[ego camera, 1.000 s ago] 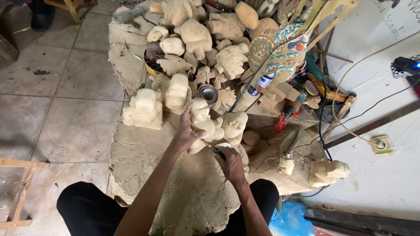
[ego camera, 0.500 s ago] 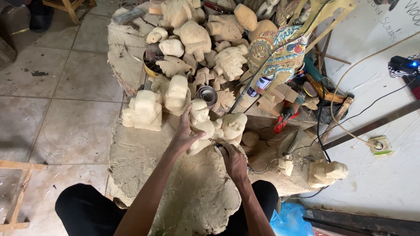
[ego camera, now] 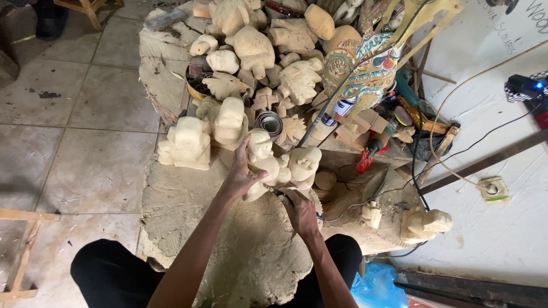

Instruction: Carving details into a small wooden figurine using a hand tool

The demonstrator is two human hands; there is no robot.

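Note:
My left hand (ego camera: 240,174) grips a pale, unpainted wooden figure (ego camera: 264,159) lying tilted on a big dusty wooden block (ego camera: 188,217). Just below it, my right hand (ego camera: 299,211) is closed around a small dark carving tool (ego camera: 278,193) whose tip meets the figure's lower part. A second pale figure (ego camera: 304,164) leans right beside the one I hold. The tool's working end is mostly hidden by my fingers.
Several unfinished wooden carvings (ego camera: 251,48) crowd the far half of the block, with two blocky ones (ego camera: 186,142) at the left. A painted figure on sticks (ego camera: 365,63), a red-handled tool (ego camera: 371,151), cables (ego camera: 451,165) and a blue bag (ego camera: 377,285) lie at the right. Tiled floor (ego camera: 74,131) at the left.
Both hands stay on the figure and tool. My right hand has shifted slightly down and to the right along the carving; the view has dipped a little.

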